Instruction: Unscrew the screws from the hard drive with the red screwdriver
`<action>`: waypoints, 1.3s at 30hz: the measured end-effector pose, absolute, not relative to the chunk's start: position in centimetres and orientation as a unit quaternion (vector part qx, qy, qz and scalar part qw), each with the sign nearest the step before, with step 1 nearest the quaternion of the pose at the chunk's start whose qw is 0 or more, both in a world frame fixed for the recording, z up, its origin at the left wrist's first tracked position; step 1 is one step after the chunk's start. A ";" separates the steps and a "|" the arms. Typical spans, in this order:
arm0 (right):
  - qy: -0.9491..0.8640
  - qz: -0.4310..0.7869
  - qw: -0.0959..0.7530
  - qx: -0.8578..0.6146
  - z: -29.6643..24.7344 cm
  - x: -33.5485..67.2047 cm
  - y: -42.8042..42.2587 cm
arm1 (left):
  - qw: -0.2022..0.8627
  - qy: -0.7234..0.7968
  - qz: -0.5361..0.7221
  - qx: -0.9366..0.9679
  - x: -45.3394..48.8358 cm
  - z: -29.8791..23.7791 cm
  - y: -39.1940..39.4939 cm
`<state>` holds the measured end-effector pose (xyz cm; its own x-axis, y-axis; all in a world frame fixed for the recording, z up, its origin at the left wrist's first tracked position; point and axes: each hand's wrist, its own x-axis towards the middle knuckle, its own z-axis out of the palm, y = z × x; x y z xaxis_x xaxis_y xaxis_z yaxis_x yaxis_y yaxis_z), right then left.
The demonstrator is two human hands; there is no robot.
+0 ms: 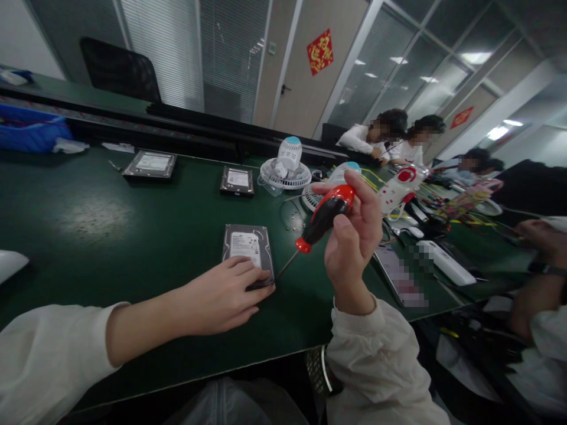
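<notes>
A hard drive (237, 235) with a white label lies on the green table in front of me. My left hand (221, 295) rests over its near edge, fingers closed against the drive and covering part of the label. In my right hand (357, 242) is a screwdriver (325, 217) with a red and black handle, gripped between thumb and fingers. Its thin shaft slants down to the left, and the tip is close to the drive's near right corner; whether it touches a screw cannot be made out. Several small screws (293, 223) are scattered beyond the drive.
Two more hard drives, a larger one (150, 164) and a smaller one (237, 180), lie farther back. White fans (290, 159) stand behind the screws. At right are a phone (401, 274), a white power strip (445, 262) and cables. A blue bin (31, 130) sits far left. Other people work nearby.
</notes>
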<state>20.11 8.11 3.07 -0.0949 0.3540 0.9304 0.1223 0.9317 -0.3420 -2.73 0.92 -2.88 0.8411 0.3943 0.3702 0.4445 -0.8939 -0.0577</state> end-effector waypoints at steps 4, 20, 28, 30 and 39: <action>-0.729 0.044 0.659 -0.181 3.3 20.0 8.0 | 0.070 -0.221 -0.177 -0.957 -2.7 -2.8 0.9; -0.722 0.077 0.674 -0.138 3.4 19.8 8.0 | 0.069 -0.223 -0.172 -0.957 -2.7 -2.8 0.9; -0.715 0.030 0.676 -0.179 3.0 20.2 8.1 | 0.074 -0.223 -0.171 -0.957 -2.8 -3.0 0.9; -0.717 0.075 0.670 -0.176 2.9 20.1 8.0 | 0.074 -0.224 -0.171 -0.957 -2.8 -3.1 0.9; -0.712 0.014 0.676 -0.189 3.1 20.1 8.3 | 0.068 -0.226 -0.165 -0.958 -2.8 -2.9 0.9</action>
